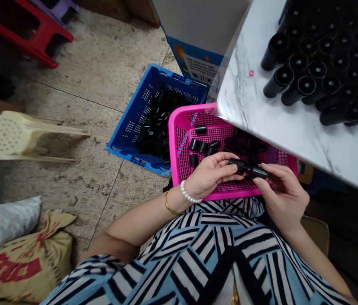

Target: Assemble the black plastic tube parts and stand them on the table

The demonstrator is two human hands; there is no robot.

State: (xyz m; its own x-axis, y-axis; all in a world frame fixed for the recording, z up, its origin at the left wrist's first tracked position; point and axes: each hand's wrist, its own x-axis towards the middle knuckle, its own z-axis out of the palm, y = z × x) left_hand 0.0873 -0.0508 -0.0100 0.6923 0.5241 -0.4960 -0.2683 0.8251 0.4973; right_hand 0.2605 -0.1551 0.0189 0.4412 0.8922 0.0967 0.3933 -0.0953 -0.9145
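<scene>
My left hand (209,174), with a pearl bracelet and a gold bangle at the wrist, grips a short black tube (236,164) between thumb and fingers. Another glossy black tube piece (259,172) is pinched in my right hand (285,195). The two pieces meet end to end, or nearly so; whether they are joined I cannot tell. Both hands are over the near side of a pink mesh basket (176,144), which rests in front of my lap. Loose black tube pieces (202,146) lie inside it, partly hidden by my hands.
A blue crate (125,131) of small black parts stands left of the basket. On the marble-patterned table (245,99), many black tubes (283,76) stand upright near a small pink bit (251,73). A cream stool (4,135), a red stool (36,38) and tied sacks (29,258) occupy the floor.
</scene>
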